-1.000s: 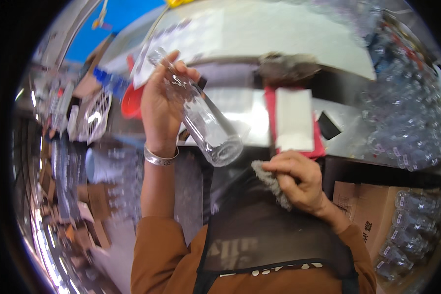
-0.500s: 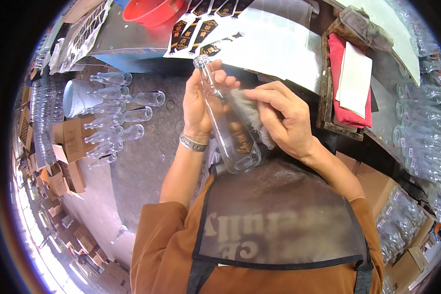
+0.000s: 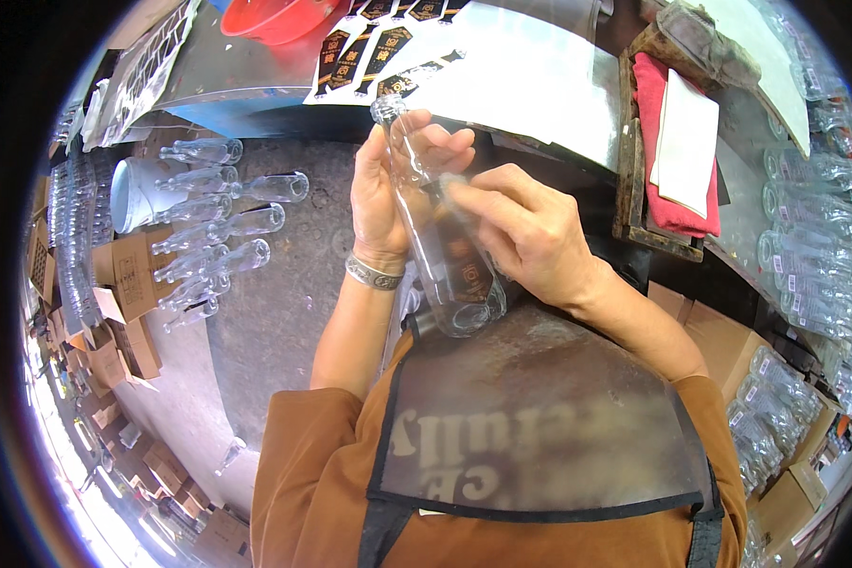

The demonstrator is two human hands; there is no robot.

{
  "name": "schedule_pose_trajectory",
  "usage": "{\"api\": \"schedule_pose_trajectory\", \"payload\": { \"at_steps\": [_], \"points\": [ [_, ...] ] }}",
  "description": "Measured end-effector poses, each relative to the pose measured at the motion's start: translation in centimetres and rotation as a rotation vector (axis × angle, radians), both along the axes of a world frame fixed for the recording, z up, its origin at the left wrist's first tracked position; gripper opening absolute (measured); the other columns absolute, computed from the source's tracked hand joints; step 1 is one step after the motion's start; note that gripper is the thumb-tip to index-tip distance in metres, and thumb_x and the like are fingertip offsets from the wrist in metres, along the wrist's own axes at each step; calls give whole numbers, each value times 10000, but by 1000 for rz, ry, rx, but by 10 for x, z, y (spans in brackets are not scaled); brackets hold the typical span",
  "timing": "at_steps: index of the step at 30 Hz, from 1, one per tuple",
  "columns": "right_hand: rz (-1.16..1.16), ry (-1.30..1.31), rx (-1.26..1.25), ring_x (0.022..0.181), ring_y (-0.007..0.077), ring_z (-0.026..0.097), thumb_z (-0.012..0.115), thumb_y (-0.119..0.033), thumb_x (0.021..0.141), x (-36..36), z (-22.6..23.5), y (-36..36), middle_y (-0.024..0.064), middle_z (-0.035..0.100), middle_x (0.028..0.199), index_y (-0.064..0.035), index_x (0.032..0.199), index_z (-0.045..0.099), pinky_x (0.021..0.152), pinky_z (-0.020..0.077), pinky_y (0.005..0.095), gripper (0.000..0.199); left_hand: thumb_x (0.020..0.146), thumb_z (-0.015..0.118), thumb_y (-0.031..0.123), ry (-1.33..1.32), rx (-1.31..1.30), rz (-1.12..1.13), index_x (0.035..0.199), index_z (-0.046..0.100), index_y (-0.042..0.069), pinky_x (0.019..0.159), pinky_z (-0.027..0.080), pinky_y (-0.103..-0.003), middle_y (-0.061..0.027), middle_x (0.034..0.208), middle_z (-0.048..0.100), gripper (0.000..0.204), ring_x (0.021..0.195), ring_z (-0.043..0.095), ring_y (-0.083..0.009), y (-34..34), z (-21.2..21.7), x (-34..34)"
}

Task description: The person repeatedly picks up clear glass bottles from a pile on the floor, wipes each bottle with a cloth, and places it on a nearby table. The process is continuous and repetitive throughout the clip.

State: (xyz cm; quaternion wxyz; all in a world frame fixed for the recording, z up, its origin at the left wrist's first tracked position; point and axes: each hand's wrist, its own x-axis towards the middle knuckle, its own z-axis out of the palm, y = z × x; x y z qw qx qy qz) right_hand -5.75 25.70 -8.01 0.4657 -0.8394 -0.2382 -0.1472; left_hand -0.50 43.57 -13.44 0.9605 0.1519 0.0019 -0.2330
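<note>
My left hand (image 3: 377,204) grips a clear glass bottle (image 3: 424,251) around its upper part, fingers curled behind the glass. The bottle is tilted, its neck pointing up and away and its base against my apron (image 3: 549,379). On its lower body a dark label with gold marks (image 3: 471,275) shows through the glass. My right hand (image 3: 540,237) is closed, its fingertips pressed to the bottle's right side. A pale grey cloth (image 3: 452,182) shows as a blurred scrap at those fingertips; the hand hides the rest.
Ahead, a bench holds a white sheet with dark labels (image 3: 388,47) and a red basin (image 3: 279,21). A wooden tray (image 3: 630,204) carries a red cloth (image 3: 648,104) and white paper (image 3: 686,142). Several bottles (image 3: 814,265) crowd the right; others stand left near a pale bucket (image 3: 128,194) and cardboard boxes (image 3: 137,270).
My right hand has shifted slightly left along the bottle, and the cloth, which hung below the fingers before, is now mostly hidden. The left hand's grip is the same.
</note>
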Motion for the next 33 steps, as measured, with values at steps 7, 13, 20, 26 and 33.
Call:
{"api": "schedule_pose_trajectory", "payload": {
  "at_steps": [7, 13, 20, 26, 33],
  "points": [
    [-8, 35, 72, 730, 259, 654, 691, 16, 756, 0, 13, -3, 84, 636, 910, -47, 1049, 692, 621, 540, 334, 300, 1037, 410, 411, -1, -42, -14, 1245, 563, 31, 1057, 458, -515, -208, 1134, 676, 460, 1195, 594, -396, -2, 4, -1],
    [-51, -56, -82, 718, 228, 647, 728, -15, 709, -2, 6, 3, 53, 620, 882, -75, 1037, 693, 587, 539, 330, 335, 1038, 401, 423, -25, -58, -33, 1258, 558, 32, 1079, 436, -517, -215, 1171, 666, 475, 1216, 578, -402, 0, 0, -1],
    [-63, -79, -8, 709, 219, 647, 719, -9, 697, -3, 5, 3, 57, 621, 880, -75, 1057, 702, 588, 546, 312, 367, 1039, 389, 440, -48, -50, -45, 1262, 555, 32, 1065, 447, -510, -217, 1188, 660, 494, 1212, 582, -396, -3, 5, 1],
    [23, -133, -77, 688, 217, 638, 706, 27, 695, -2, 13, 4, 80, 619, 926, -66, 1088, 703, 561, 536, 310, 404, 1039, 394, 425, -28, -38, -38, 1246, 573, 35, 1054, 458, -501, -218, 1173, 666, 477, 1198, 594, -399, -2, 6, -1],
    [-72, 44, -93, 725, 256, 668, 665, 24, 761, 0, -1, -2, 85, 646, 929, -63, 1071, 689, 628, 563, 342, 324, 1032, 424, 410, -19, -23, 26, 1218, 599, 30, 1076, 432, -515, -192, 1141, 683, 458, 1191, 599, -391, 4, 1, 3]
  ]
}}
